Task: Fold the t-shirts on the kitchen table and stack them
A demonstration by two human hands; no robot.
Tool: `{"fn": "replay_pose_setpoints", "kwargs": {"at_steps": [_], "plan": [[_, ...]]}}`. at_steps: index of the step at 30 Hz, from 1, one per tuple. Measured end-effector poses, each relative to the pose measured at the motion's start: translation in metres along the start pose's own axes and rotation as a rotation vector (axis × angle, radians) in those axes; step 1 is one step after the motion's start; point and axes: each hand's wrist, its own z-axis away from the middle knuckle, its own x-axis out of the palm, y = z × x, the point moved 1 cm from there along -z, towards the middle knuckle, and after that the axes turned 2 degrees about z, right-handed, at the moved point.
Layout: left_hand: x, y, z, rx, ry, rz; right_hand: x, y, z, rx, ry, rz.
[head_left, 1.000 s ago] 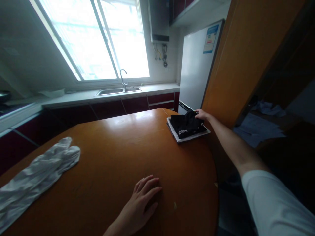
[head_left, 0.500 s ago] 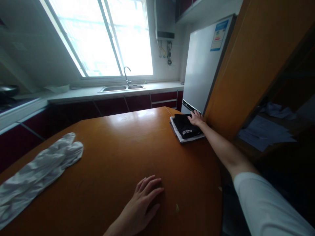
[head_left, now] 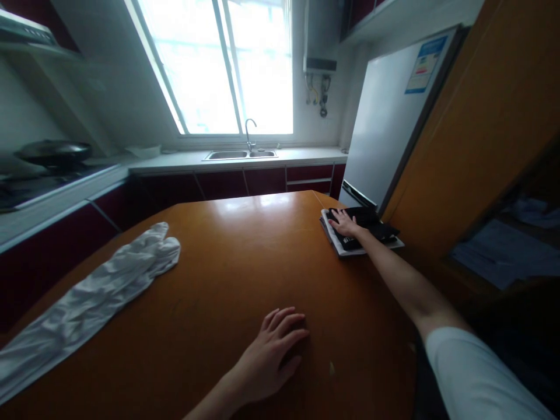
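Note:
My right hand (head_left: 343, 223) lies spread on a folded black garment with white lettering (head_left: 371, 224), at the table's far right. Under that garment is a stack of folded cloth with a white layer (head_left: 349, 252) showing at its edge. My left hand (head_left: 280, 350) rests on the wooden table (head_left: 236, 251) near the front, fingers apart, holding nothing. On the table's left side lies a crumpled white garment (head_left: 109, 280), long and loosely spread, out of reach of both hands.
Behind the table runs a white counter with a sink (head_left: 240, 154) and tap under a window. A grey fridge (head_left: 385, 116) stands just past the cloth stack. At left, a pan (head_left: 55, 151) sits on the stove. A wooden cabinet (head_left: 472, 116) borders the right side.
My right hand has shifted leftward across the black garment, whose right part now spreads further out over the stack. The view has turned left. My left hand stays resting on the table.

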Motion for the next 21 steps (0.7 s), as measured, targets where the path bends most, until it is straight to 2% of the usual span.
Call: {"fn": "replay_pose_setpoints", "kwargs": {"at_steps": [3,5,7,9,11,14,17,21], "plan": [[-0.001,0.002,0.001,0.001,0.007,0.003,-0.001,-0.014,0.006,0.021,0.005,-0.005],[-0.001,0.003,0.001,0.012,0.014,0.006,-0.007,-0.012,0.017,0.047,0.086,-0.006],[-0.001,0.003,0.001,0.021,0.026,0.011,-0.014,0.002,0.033,0.102,0.22,-0.002],[0.0,0.004,0.001,0.027,0.038,0.017,-0.017,0.026,0.052,0.225,0.322,0.011],[0.0,0.005,0.001,0.035,0.052,0.023,-0.016,0.051,0.07,0.377,0.299,0.014],[-0.001,0.005,0.002,0.053,0.078,0.024,-0.011,0.072,0.089,0.435,0.222,0.006],[0.0,0.005,0.002,0.074,0.096,0.014,-0.015,0.072,0.095,0.433,0.269,0.013],[0.003,0.003,0.003,0.089,0.115,0.0,-0.032,0.061,0.083,0.42,0.325,0.018]]}}
